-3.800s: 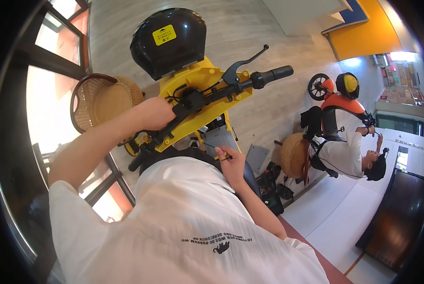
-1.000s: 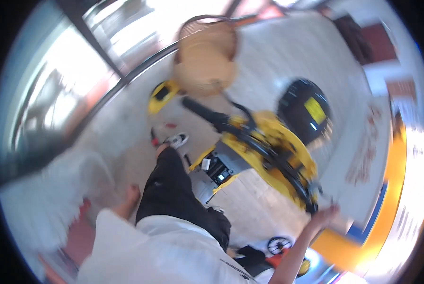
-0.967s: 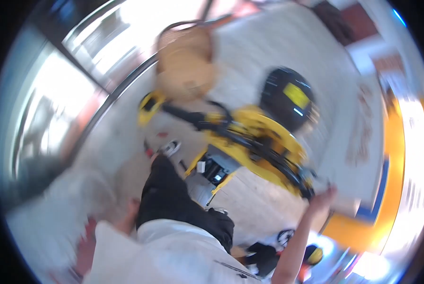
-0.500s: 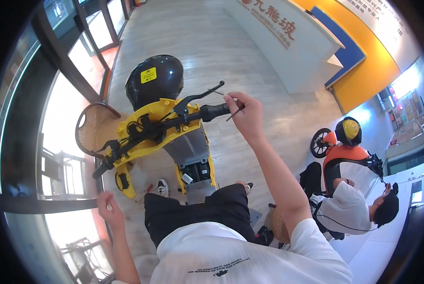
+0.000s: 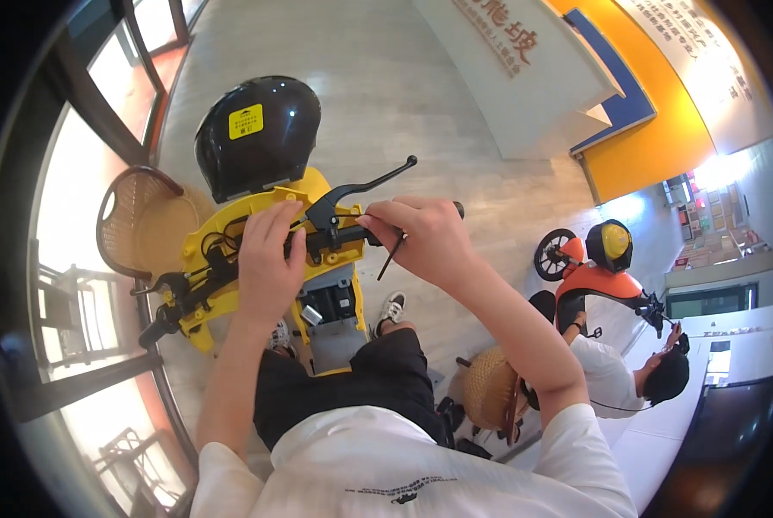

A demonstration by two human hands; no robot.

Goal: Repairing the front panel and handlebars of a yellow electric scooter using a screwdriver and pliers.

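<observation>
A yellow scooter front (image 5: 334,186) with a black handlebar (image 5: 220,278) stands before me, its cover off and cables exposed. My right hand (image 5: 425,237) pinches a thin dark L-shaped hex key (image 5: 390,261). One arm of the key points left to the clamp of the black brake lever (image 5: 360,186); the other hangs down below my fingers. Whether its tip sits in a bolt is too small to tell. My left hand (image 5: 270,259) is over the middle of the handlebar, fingers stretched and thumb apart, hiding part of the cables.
A black front box (image 5: 261,142) with a yellow label rises beyond the handlebar. A wicker chair (image 5: 157,220) stands left, near glass doors. At right, a person (image 5: 615,371) in a white top works at an orange scooter (image 5: 598,289). A woven stool (image 5: 488,388) stands beside my right arm.
My left hand has come up from the lower left to the handlebar. My right hand has brought the hex key from beyond the right grip to the brake lever clamp.
</observation>
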